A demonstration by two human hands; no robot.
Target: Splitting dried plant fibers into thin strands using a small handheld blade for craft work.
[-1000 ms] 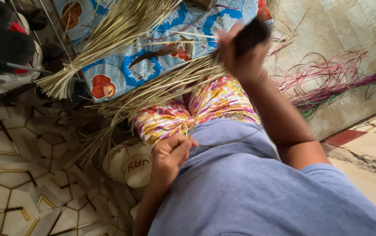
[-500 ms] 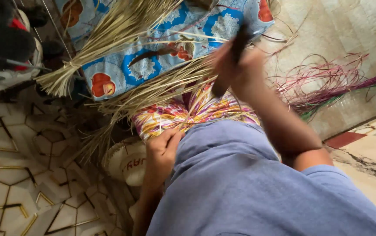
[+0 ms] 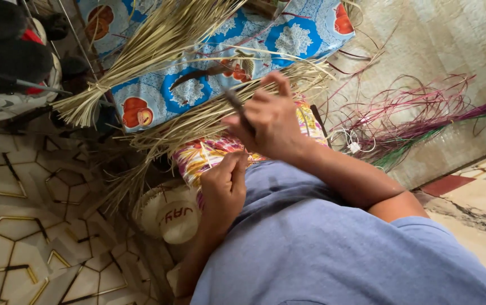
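Gripping a thin dark tool, the right hand sits at the centre of the frame; its fingers are curled around the tool, with the index finger extended upward. The tool's tip points to the upper left, over a bundle of pale straw strips running diagonally across the lap. The left hand lies just below, fingers pressed together and pinching the near end of the strips against a floral fabric on the knee.

Two bundles of pale strips are visible: the one being worked, and a second, thicker bundle in the upper left, tied near its lower end. Both rest on one blue patterned cloth with red and white motifs. One loose heap of purple and green dyed strips lies at the right on a woven mat. One round cream cap sits lower centre-left on the tiled floor. The person wears a blue shirt.
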